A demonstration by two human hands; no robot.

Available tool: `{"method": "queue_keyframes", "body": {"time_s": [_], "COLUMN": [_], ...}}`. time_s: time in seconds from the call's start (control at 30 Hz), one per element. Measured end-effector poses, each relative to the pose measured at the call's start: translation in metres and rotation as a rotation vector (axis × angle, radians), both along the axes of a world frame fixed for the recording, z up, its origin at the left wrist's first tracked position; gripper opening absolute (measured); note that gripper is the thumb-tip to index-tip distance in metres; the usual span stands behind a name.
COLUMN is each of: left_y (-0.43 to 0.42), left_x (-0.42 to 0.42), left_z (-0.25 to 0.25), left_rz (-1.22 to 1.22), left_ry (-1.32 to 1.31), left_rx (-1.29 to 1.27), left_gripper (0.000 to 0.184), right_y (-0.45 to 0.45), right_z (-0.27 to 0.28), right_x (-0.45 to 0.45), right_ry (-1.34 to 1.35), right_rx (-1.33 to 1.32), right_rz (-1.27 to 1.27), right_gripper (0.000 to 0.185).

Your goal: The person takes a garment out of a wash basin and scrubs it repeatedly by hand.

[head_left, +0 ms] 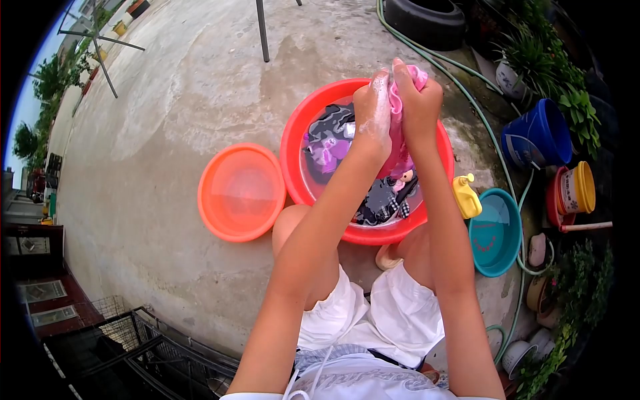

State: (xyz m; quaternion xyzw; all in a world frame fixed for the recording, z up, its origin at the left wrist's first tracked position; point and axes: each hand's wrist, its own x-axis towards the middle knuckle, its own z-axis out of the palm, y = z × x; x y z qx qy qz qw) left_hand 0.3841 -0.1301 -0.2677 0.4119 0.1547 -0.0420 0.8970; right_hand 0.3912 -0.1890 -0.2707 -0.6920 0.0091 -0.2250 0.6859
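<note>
Cloth [398,137], pink and wet-looking, was gathered upright between my two hands, over the far part of the red basin [291,160]. My left hand [371,115] and right hand [423,110] stood side by side, the fingers of both clamped on it, thumbs toward the top; the tips on the far side were hidden from me. A frilled bit poked out above my right thumb, and the lower end hung down toward the water, I think so that drips would fall back in rather than on the ground [160,127]. Suds streaked my left hand and wrist, so a close, firm grip probably mattered on something that slippery

In the basin lay dark clothes [333,120], a purple piece [328,153] and a checked piece [377,213], all part sunk, likely left there to soak. The basin sat just in front of my knees, one to each side of its near rim, which let both arms reach straight over it

To my left, just beside it, was the orange basin [208,193], close enough to serve. On my right stood the yellow bottle [467,199], next to the teal basin [495,267], handy to that arm, I'd guess
</note>
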Motion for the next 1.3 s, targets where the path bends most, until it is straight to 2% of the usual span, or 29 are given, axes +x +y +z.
{"method": "queue_keyframes", "body": {"time_s": [0.1, 0.13, 0.17, 0.23, 0.27, 0.43, 0.5, 0.53, 0.63, 0.77, 0.8, 0.83, 0.87, 0.93, 1.0, 1.1, 1.23, 1.3], "left_y": [0.012, 0.021, 0.027, 0.04, 0.037, 0.008, 0.006, 0.004, 0.005, 0.012, 0.021, 0.028, 0.033, 0.041, 0.036, 0.021, 0.002, 0.003], "left_x": [0.009, 0.012, 0.022, 0.034, 0.033, 0.004, -0.009, -0.008, -0.002, -0.001, 0.009, 0.016, 0.022, 0.029, 0.024, 0.009, -0.01, -0.007], "left_z": [-0.014, -0.016, -0.027, -0.032, -0.039, -0.005, 0.005, 0.003, -0.003, 0.012, -0.009, -0.018, -0.026, -0.032, -0.027, -0.013, 0.007, 0.003], "left_rz": [0.008, -0.05, -0.095, -0.18, -0.139, 0.078, -0.028, -0.019, -0.004, 0.069, 0.019, 0.01, 0.001, -0.037, 0.008, 0.062, 0.065, 0.067], "left_ry": [-0.115, -0.1, -0.011, -0.096, -0.081, -0.062, 0.01, -0.016, -0.009, 0.026, -0.067, -0.047, -0.028, -0.043, -0.032, -0.089, -0.062, -0.064], "left_rx": [-0.236, -0.097, -0.212, -0.197, -0.174, 0.014, 0.165, 0.161, 0.097, -0.123, -0.082, -0.085, -0.088, -0.147, -0.063, -0.012, 0.176, 0.112], "left_gripper": [0.025, 0.029, 0.031, 0.031, 0.029, 0.025, 0.024, 0.024, 0.023, 0.021, 0.022, 0.024, 0.025, 0.031, 0.03, 0.026, 0.024, 0.023], "right_y": [0.016, 0.022, 0.026, 0.03, 0.03, 0.009, -0.005, -0.007, -0.002, 0.016, 0.022, 0.026, 0.029, 0.034, 0.033, 0.024, -0.002, -0.002], "right_z": [0.001, 0.0, -0.001, -0.002, -0.003, -0.004, -0.009, -0.011, -0.008, 0.004, 0.002, 0.0, -0.006, -0.006, -0.008, -0.003, -0.011, -0.015], "right_x": [-0.018, -0.027, -0.031, -0.031, -0.031, -0.003, 0.011, 0.013, 0.008, -0.012, -0.017, -0.021, -0.022, -0.027, -0.026, -0.015, 0.014, 0.012], "right_ry": [-0.153, -0.248, -0.343, -0.426, -0.467, -0.093, 0.017, 0.008, -0.041, -0.072, -0.101, -0.13, -0.211, -0.262, -0.223, -0.162, 0.06, 0.04], "right_rx": [-0.147, -0.241, -0.337, -0.411, -0.448, -0.124, -0.025, 0.025, -0.057, -0.118, -0.139, -0.16, -0.299, -0.345, -0.385, -0.24, 0.103, 0.125], "right_rz": [0.049, 0.059, 0.068, 0.057, 0.051, -0.016, -0.028, 0.003, -0.06, 0.023, 0.053, 0.082, 0.05, 0.034, 0.018, -0.054, 0.055, 0.09], "right_gripper": [0.034, 0.033, 0.033, 0.033, 0.033, 0.033, 0.034, 0.035, 0.035, 0.034, 0.034, 0.034, 0.034, 0.034, 0.034, 0.033, 0.035, 0.034]}}
